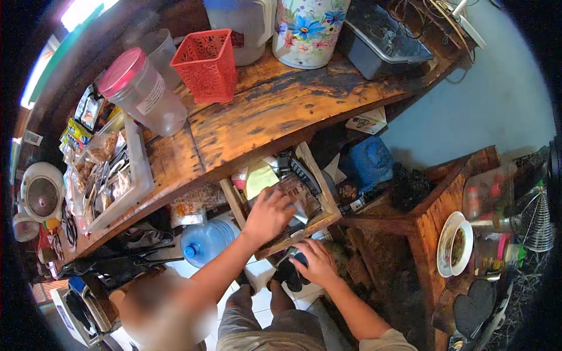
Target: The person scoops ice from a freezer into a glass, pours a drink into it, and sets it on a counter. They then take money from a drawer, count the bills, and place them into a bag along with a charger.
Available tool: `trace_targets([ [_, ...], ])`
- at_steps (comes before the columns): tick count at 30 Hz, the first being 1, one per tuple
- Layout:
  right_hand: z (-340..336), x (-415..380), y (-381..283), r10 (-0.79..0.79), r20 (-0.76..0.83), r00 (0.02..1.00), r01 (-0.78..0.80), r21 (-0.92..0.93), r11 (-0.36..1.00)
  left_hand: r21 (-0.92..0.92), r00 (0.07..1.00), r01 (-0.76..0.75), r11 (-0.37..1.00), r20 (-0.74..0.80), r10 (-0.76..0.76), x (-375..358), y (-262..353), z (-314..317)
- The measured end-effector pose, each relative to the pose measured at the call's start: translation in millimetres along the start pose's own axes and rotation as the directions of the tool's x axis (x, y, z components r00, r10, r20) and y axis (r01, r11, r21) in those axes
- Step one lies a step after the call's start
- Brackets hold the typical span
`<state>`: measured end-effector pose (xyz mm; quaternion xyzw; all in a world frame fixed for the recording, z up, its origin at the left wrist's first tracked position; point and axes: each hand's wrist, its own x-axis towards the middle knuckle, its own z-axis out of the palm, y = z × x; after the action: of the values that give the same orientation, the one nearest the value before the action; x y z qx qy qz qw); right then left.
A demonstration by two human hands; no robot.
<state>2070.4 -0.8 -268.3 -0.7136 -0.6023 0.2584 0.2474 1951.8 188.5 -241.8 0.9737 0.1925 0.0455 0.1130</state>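
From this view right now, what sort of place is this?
Likely a home kitchen or small food stall, can't tell which: plastic cutlery tray on a wooden counter, large blue water jug, white bowl of what looks like food.

Left hand (270, 213) outstretched, facing down, right hand (318, 263) closer in, curled

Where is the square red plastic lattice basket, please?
In the head view, the red basket stands upper left on the brown wooden counter, between the clear pink-lidded plastic jar and translucent plastic pitcher.
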Motion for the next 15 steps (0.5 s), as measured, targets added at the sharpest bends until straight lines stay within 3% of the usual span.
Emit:
trace_targets([
  [2,-26,8,-5,-0.052,-0.156,0.986,0.068,0.1,0.993,-0.286,0.936,0.102,0.953,-0.298,-0.189,-8,-3,-13],
  [3,-43,15,-9,-0.042,-0.199,0.979,0.054,0.053,0.997,-0.502,0.853,0.144,0.853,-0.374,-0.364,-12,-4,-22],
  [4,-53,25,-13,0.039,-0.22,0.975,-0.014,0.112,0.994,-0.602,0.811,0.195,0.775,-0.345,-0.473,-22,-13,-30],
  [6,-64,55,-3,-0.073,-0.203,0.976,0.092,0.089,0.992,-0.717,0.707,0.204,0.666,-0.363,-0.607,-33,-21,-35],
  [7,-67,70,-5,-0.072,-0.199,0.977,0.091,0.09,0.992,-0.752,0.698,0.286,0.594,-0.261,-0.666,-36,-18,-39],
  [8,-69,84,-10,-0.035,-0.099,0.994,0.069,0.36,0.931,-0.753,0.697,0.287,0.592,-0.261,-0.669,-33,-13,-42],
  [9,-67,95,-16,-0.028,0.008,1.0,0.018,0.599,0.801,-0.884,0.685,0.308,0.352,-0.051,-0.727,-27,-4,-44],
  [10,-58,101,-23,0.011,0.047,0.999,-0.047,0.921,0.387,-0.941,0.67,0.328,0.083,0.17,-0.723,-20,5,-43],
  [11,-52,103,-35,0.059,0.065,0.996,-0.081,0.943,0.323,-0.946,0.684,0.272,0.175,0.062,-0.727,-11,13,-38],
  [12,-50,103,-43,0.106,0.085,0.991,-0.11,0.96,0.257,-0.909,0.761,0.199,0.365,-0.092,-0.642,-8,20,-41],
  [14,-42,103,-32,0.306,0.081,0.948,-0.132,0.98,0.151,-0.858,0.812,0.164,0.487,-0.162,-0.56,2,26,-45],
  [15,-44,101,-28,0.414,0.017,0.91,-0.089,0.984,0.156,-0.861,0.81,0.16,0.483,-0.165,-0.562,1,24,-39],
])
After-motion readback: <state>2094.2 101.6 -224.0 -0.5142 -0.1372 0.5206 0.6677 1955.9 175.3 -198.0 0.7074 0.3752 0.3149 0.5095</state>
